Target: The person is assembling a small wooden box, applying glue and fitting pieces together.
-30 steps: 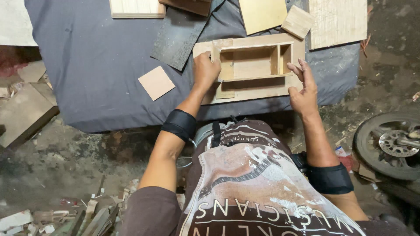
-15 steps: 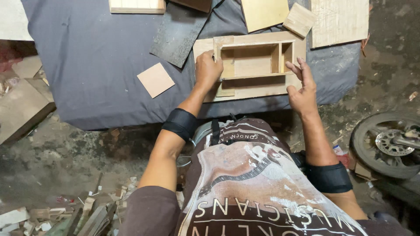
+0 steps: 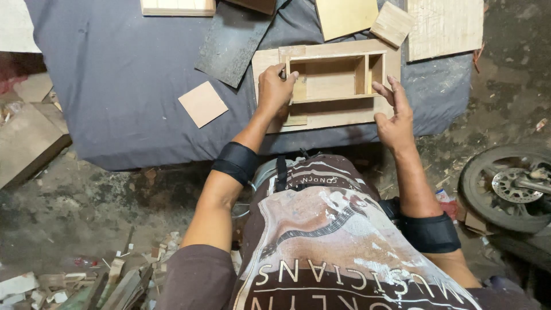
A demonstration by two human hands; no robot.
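Note:
A shallow wooden box frame with one inner divider lies on a flat plywood base board at the near edge of a grey cloth-covered surface. My left hand is curled over the frame's left end wall, thumb at its top corner. My right hand rests with fingers spread against the frame's right end and the base board, gripping nothing. Black bands wrap both forearms.
A small square wood tile and a dark sheet lie left of the frame. Plywood pieces, a small block and a pale board lie behind. A wheel stands at the right, with wood scraps on the dirt floor.
My left hand has slid from the base board's lower left up to the frame's left end wall. My right hand has stayed at the right side.

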